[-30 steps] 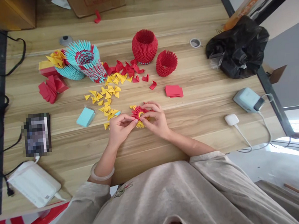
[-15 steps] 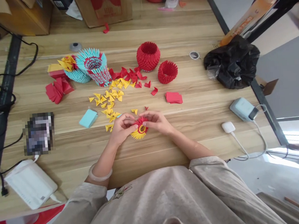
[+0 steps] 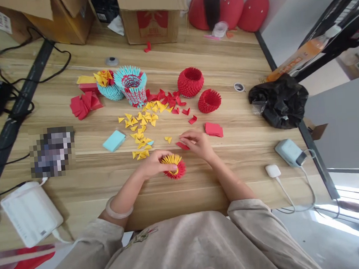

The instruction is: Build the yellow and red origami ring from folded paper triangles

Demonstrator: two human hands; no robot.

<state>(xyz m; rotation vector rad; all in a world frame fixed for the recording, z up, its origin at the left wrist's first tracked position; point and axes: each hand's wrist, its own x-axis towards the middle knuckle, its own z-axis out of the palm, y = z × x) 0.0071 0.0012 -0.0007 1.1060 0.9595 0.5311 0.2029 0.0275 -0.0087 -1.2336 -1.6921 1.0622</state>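
My left hand [image 3: 155,165] is closed round a ring of folded paper pieces [image 3: 178,174], with a yellow spiky layer on its upper side and red points below. Its thumb lies across the ring's centre opening. Just to the right, my right hand [image 3: 199,143] is low over the table, thumb and forefinger pinched at a small red paper piece [image 3: 183,145]; the fingers partly hide their contact with it. A single yellow folded triangle [image 3: 168,139] lies left of those fingertips. More yellow triangles [image 3: 142,129] are scattered beyond my left hand.
Two red paper bowls [image 3: 190,82], a blue-and-red paper vase [image 3: 134,88] and loose red folded pieces [image 3: 166,97] stand or lie farther back. Red slips [image 3: 214,129] and blue slips [image 3: 114,141] flank the work area. A black plastic bag [image 3: 279,101] sits at right, a white power bank [image 3: 32,214] at left.
The view has shifted. My right hand has let go of the paper ring and moved to the red piece. In my left hand the ring has turned, yellow side now uppermost.
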